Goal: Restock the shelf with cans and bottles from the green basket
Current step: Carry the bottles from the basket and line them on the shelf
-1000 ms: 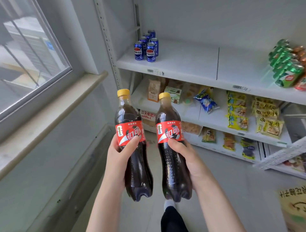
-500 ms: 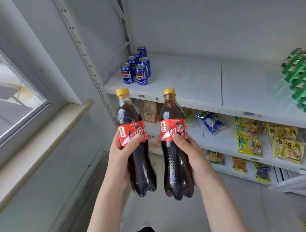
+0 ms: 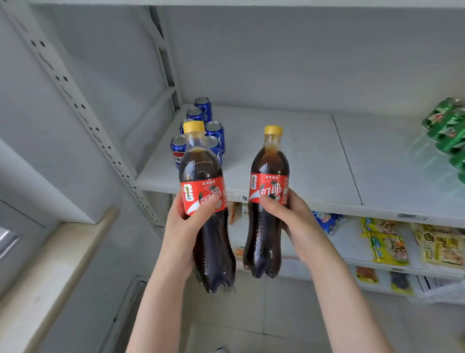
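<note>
My left hand [image 3: 185, 226] grips a dark cola bottle [image 3: 201, 171] with a yellow cap and red label, held upright in front of the shelf's front edge. My right hand [image 3: 294, 221] grips a second cola bottle [image 3: 269, 163] of the same kind, a little to the right and apart from the first. Behind the left bottle, several blue cans [image 3: 212, 128] stand in the back left corner of the white shelf [image 3: 289, 141]. Green cans [image 3: 448, 126] lie stacked at the shelf's right end. The green basket is out of view.
A perforated grey upright [image 3: 83, 110] frames the shelf on the left, beside a beige window sill [image 3: 65, 252]. Lower shelves hold snack packets [image 3: 385, 242]. Another shelf board runs overhead [image 3: 251, 2].
Both bottles have risen and moved closer to the shelf. The gap between them has widened, and the left bottle now overlaps the blue cans.
</note>
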